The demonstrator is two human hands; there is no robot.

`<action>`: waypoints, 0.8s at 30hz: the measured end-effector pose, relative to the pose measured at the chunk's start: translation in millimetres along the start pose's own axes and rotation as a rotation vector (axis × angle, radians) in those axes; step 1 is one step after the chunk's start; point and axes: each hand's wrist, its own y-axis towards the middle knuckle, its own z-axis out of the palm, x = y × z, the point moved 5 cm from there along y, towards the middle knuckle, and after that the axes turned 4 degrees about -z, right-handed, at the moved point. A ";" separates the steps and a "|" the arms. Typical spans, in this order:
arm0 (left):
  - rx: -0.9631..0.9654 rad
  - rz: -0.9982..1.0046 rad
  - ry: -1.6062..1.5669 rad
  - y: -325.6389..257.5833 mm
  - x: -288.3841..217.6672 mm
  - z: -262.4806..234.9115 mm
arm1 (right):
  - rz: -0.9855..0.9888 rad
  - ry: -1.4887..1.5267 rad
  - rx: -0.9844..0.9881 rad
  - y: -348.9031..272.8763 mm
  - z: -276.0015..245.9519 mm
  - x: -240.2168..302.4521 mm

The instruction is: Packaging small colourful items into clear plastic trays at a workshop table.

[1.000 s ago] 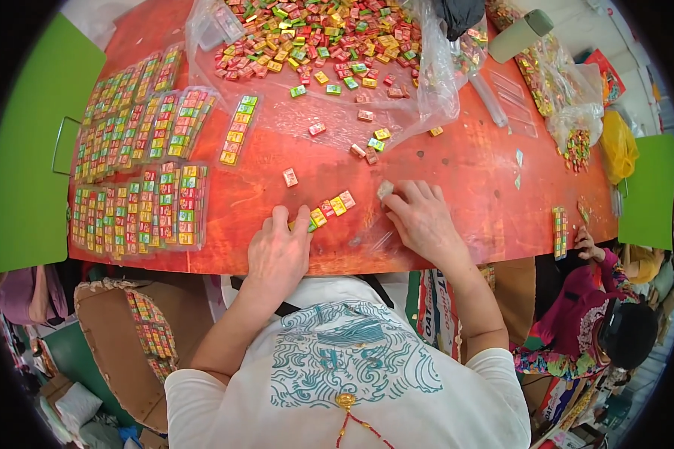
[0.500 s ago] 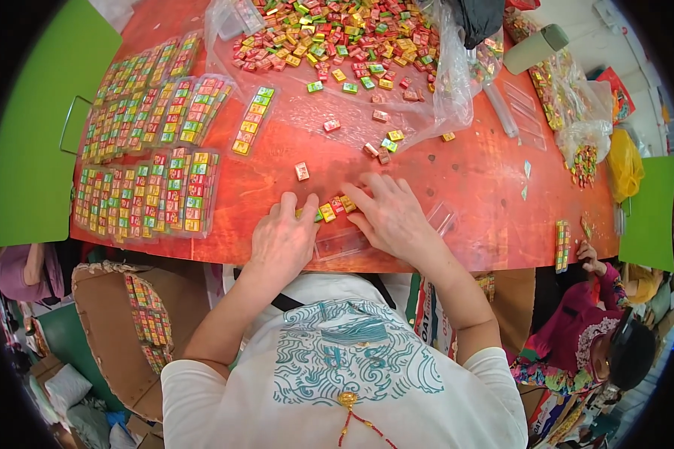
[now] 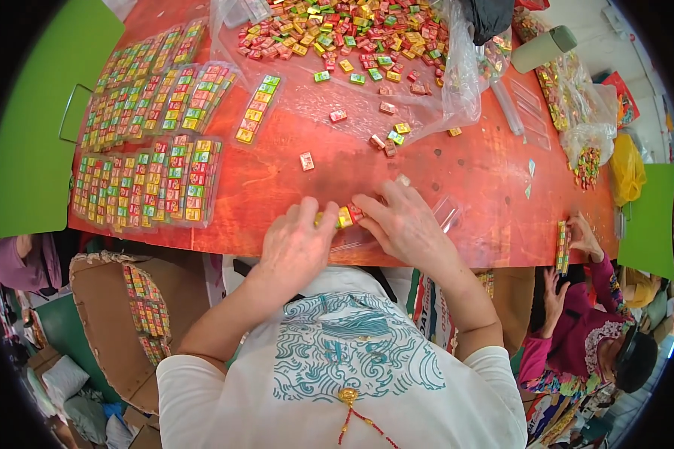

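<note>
A short row of small yellow and red boxes (image 3: pixel 345 217) is pinched between my two hands near the table's front edge. My left hand (image 3: pixel 299 241) has its thumb and fingers closed at the row's left end, covering part of it. My right hand (image 3: pixel 406 223) grips the right end. Beneath them lies a clear plastic tray (image 3: pixel 352 238), mostly hidden by my hands; another clear tray piece (image 3: pixel 447 215) shows beside my right wrist. One loose red-and-white box (image 3: pixel 306 161) rests beyond my left hand.
Filled trays (image 3: pixel 198 179) lie in rows at the left, with a single filled tray (image 3: pixel 258 108) apart. Loose boxes (image 3: pixel 352 34) pile up on plastic sheeting at the back. A bottle (image 3: pixel 544 49) stands far right. A co-worker's hands (image 3: pixel 586 238) hold a filled strip.
My hands have drawn closer together, and the row between them looks shorter and more covered. At the right, the co-worker has brought both hands to the filled strip.
</note>
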 end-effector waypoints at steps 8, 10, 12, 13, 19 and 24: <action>0.045 0.103 0.016 -16.9 -21.7 21.9 | 0.083 0.019 0.059 -36.7 7.9 -0.6; 0.033 0.076 -0.102 -13.7 -18.6 13.4 | 0.090 0.104 -0.031 -39.3 2.6 -4.1; -0.013 0.068 -0.140 -17.1 -11.8 10.5 | 0.115 0.134 -0.062 -44.4 2.2 -9.9; -0.059 0.060 -0.178 -19.1 -7.5 7.5 | 0.140 0.165 -0.092 -46.9 1.4 -13.1; -0.004 -0.004 -0.113 -32.8 8.4 15.1 | 0.049 0.096 -0.129 -57.3 4.2 -2.5; 0.165 0.085 -0.078 -38.7 5.4 39.2 | -0.018 0.022 -0.080 -48.4 20.2 16.9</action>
